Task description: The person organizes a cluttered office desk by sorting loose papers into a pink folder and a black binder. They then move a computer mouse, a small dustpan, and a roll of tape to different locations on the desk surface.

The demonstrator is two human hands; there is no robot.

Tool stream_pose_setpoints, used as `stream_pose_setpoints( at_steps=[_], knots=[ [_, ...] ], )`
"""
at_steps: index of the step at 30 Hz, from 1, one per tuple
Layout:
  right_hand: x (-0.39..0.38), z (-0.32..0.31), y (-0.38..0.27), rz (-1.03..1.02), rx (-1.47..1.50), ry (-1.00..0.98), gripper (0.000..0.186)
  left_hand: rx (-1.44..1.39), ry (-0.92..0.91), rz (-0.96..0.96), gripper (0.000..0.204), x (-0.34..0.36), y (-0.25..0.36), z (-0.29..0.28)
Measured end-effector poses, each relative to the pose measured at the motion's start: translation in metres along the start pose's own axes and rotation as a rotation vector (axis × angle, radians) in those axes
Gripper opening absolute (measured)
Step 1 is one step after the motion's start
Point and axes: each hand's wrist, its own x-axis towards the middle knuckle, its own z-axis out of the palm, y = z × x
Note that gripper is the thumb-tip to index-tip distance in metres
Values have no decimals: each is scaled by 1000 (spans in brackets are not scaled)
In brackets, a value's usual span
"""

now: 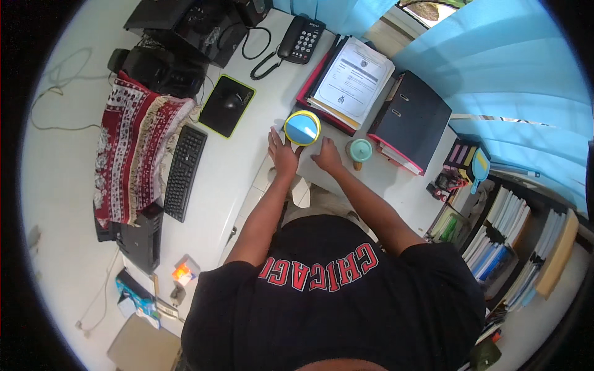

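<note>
A round mirror (302, 128) with a yellow rim is upright or tilted near the desk's front edge, reflecting blue. My left hand (284, 158) is at its lower left edge, fingers along the side and thumb below the rim, seemingly gripping it. Just to the right, my right hand (328, 157) is closed, its fingers curled in near the desk edge. What those fingers hold, if anything, is hidden. Beside the right hand stands a pale green lidded cup (359, 150) with a brownish lower part.
Behind the mirror lie stacked folders with papers (352, 80), and a black binder (411, 120) sits right of them. A corded telephone (301, 40), a mouse on a black pad (228, 106) and a keyboard (185, 173) are to the left. Shelves of files (510, 213) stand at the right.
</note>
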Motion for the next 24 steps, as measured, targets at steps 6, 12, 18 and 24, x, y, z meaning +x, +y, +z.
stream_pose_setpoints(
  at_steps=[6,12,18,24],
  knots=[
    [-43,21,30,-164,-147,-280,81,119,-175,54,85,-15,-22,-52],
    [-65,41,5,-381,-216,-411,77,217,-112,41,82,-95,-104,-111],
    [-80,71,-92,-650,-252,-425,71,141,119,-237,83,-223,-186,-161],
    [-107,177,-178,-926,-442,-381,78,61,333,-578,85,-371,-270,-190]
  ],
)
